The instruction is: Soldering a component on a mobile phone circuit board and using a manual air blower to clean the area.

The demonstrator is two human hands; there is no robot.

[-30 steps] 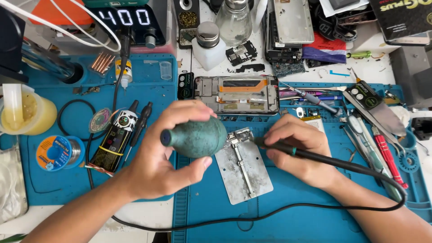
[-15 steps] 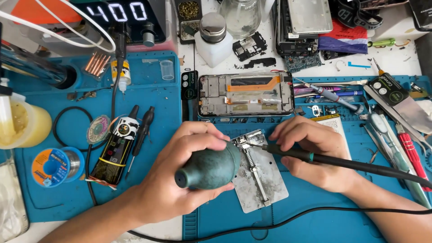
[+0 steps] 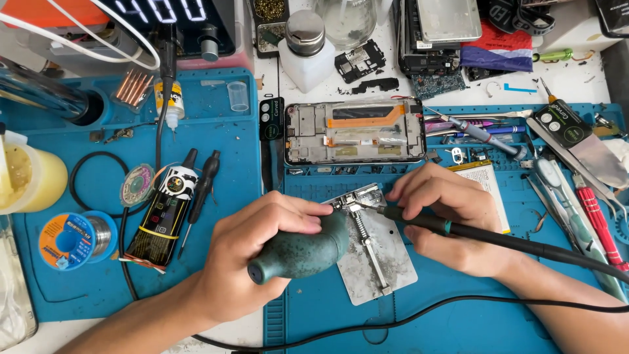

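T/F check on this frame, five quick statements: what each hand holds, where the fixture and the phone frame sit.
1. The left hand grips a dark green rubber blower. True.
2. The right hand holds tweezers. False: it holds a black corded soldering iron.
3. The metal holding fixture lies on the blue mat. True.
4. The opened phone frame lies between the hands. False: it lies beyond them, farther up the mat.
5. The solder spool sits right of the fixture. False: far left.
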